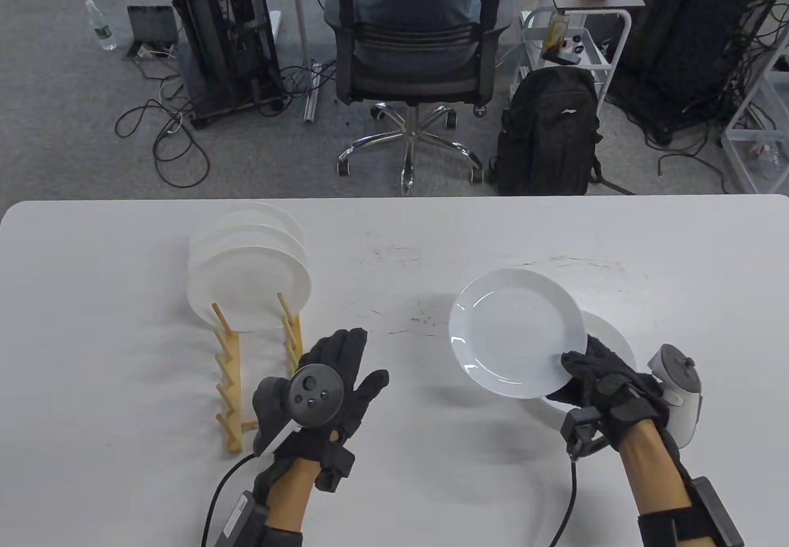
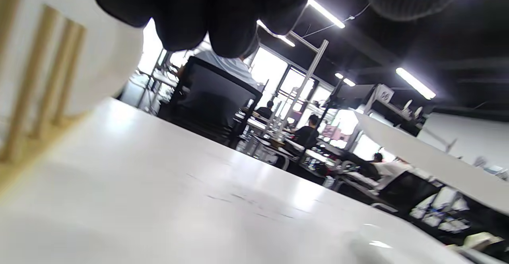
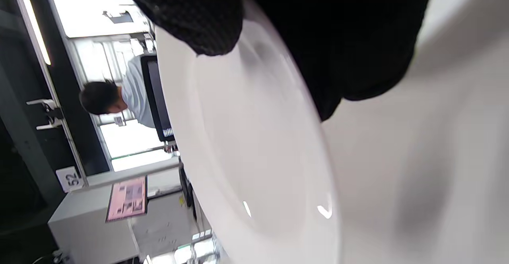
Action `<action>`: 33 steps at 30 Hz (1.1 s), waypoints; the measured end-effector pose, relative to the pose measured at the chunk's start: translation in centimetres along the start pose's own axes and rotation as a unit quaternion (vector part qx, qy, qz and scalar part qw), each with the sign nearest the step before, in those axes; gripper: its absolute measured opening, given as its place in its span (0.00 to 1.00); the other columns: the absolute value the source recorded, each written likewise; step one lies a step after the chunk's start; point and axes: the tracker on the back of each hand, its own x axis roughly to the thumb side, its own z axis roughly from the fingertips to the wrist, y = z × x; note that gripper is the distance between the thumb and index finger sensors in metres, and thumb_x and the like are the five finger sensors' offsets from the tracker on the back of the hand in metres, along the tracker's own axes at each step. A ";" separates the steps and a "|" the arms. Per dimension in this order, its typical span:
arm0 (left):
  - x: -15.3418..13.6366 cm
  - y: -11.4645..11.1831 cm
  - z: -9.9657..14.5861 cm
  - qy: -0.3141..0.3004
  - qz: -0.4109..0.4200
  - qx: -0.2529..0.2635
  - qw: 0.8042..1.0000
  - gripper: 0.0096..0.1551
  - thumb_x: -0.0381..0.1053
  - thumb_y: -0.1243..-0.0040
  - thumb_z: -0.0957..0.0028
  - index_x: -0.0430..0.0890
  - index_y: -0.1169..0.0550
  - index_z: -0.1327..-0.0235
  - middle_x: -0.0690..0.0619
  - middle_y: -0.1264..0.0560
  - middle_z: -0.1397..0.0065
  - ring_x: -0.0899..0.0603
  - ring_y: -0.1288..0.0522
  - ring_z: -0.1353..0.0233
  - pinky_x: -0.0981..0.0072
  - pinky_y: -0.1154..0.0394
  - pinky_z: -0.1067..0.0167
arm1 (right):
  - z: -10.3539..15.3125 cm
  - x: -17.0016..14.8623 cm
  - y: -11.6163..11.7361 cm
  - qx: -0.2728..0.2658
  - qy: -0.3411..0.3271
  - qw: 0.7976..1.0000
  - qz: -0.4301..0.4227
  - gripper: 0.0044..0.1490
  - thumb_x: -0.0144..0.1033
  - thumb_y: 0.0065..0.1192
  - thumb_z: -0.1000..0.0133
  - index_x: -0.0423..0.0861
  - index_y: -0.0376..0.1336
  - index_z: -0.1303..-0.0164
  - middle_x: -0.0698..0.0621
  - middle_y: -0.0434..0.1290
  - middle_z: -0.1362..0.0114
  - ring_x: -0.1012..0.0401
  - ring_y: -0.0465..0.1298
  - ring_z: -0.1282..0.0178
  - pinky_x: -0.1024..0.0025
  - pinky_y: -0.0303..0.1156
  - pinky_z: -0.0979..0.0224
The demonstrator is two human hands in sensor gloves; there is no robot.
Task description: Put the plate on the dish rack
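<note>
Plate carried: round white glazed ceramic plate [image 1: 516, 332], pinched by its near rim in the right hand and lifted off the table, far across from the left hand.
Dish rack: pale wooden peg dish rack [image 1: 256, 374] just off the left hand's outer side; its far slots already hold several white plates standing on edge [image 1: 249, 275], so I judge the near pegs, beside the knuckles, are the free ones.
Left hand: black sensor-gloved left hand [image 1: 320, 390] hovers low over the white table [image 1: 394, 245], fingers spread and holding nothing; likely waiting beside the rack to steady it or receive the plate.
Marks: faint dark scuffs [image 1: 425, 319] on the table between the two hands.
Right hand: black sensor-gloved right hand [image 1: 601, 380] grips the rim, thumb on top and fingers beneath, leaving most of the plate free to enter a slot.
Spare plate: another white plate [image 1: 610, 337] lies flat under the carried one, below the right hand, probably next in line.
</note>
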 end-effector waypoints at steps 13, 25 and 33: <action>-0.3 -2.2 -0.7 0.063 0.437 -0.090 0.893 0.27 0.47 0.45 0.41 0.39 0.25 0.30 0.38 0.19 0.35 0.30 0.12 0.43 0.45 0.15 0.48 | 1.4 1.0 6.8 0.056 -0.113 0.977 0.172 0.34 0.30 0.57 0.44 0.36 0.55 0.28 0.40 0.72 0.31 0.39 0.80 0.44 0.46 0.76 0.43; 3.6 14.5 -3.0 -0.024 -0.172 0.165 0.971 0.24 0.44 0.35 0.49 0.55 0.16 0.39 0.47 0.16 0.34 0.34 0.16 0.35 0.38 0.23 0.39 | 1.4 3.0 2.5 -0.125 -0.178 0.847 0.484 0.48 0.48 0.66 0.47 0.46 0.52 0.19 0.44 0.55 0.14 0.32 0.52 0.17 0.27 0.48 0.24; -0.1 17.1 -5.8 0.029 -0.361 0.094 0.927 0.23 0.44 0.34 0.52 0.56 0.15 0.42 0.51 0.14 0.37 0.36 0.15 0.37 0.41 0.22 0.40 | 0.5 2.5 1.2 -0.122 -0.143 0.860 0.474 0.47 0.47 0.65 0.46 0.45 0.51 0.19 0.43 0.52 0.13 0.32 0.49 0.17 0.26 0.46 0.24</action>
